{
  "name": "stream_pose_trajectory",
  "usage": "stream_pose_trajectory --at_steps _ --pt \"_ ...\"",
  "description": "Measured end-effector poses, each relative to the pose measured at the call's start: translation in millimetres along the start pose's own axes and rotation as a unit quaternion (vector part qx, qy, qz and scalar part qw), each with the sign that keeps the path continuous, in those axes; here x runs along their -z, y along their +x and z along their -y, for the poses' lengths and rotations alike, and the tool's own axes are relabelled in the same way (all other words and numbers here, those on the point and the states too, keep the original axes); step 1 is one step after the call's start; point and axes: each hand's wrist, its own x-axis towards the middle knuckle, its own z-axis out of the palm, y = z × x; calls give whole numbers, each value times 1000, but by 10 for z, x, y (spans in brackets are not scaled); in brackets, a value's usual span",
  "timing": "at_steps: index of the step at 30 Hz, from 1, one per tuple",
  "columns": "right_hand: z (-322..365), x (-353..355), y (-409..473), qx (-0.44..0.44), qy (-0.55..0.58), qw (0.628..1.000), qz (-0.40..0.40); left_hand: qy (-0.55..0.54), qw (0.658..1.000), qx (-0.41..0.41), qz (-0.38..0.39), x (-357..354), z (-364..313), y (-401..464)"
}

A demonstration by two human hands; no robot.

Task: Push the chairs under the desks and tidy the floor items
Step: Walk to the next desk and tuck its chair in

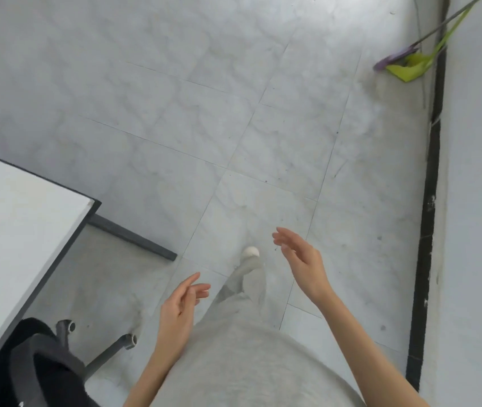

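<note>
walking with left hand (pixel 179 311) and right hand (pixel 301 259) both empty, fingers loose; risk: foot catching the chair (pixel 43 365) base beside the desk (pixel 13 230).

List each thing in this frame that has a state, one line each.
left hand: open, empty, held in the air
right hand: open, empty, held in the air
chair: beside the desk edge, castor legs out on the floor
desk: top bare where visible
broom and dustpan: by the wall, handles tilted
</note>
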Motion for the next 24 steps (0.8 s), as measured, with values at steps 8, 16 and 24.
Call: stream_pose_trajectory --at_steps 8,16,24 --pt "303 541 1416 -100 57 991 -74 0 996 -52 66 -602 -1414 2441" --pt "837 862 3365 -105 48 990 -80 -11 996 -75 50 -942 -2342 4235" --pt "2096 391 6096 -47 -51 983 171 -52 987 45 -147 -786 -2464 5330"
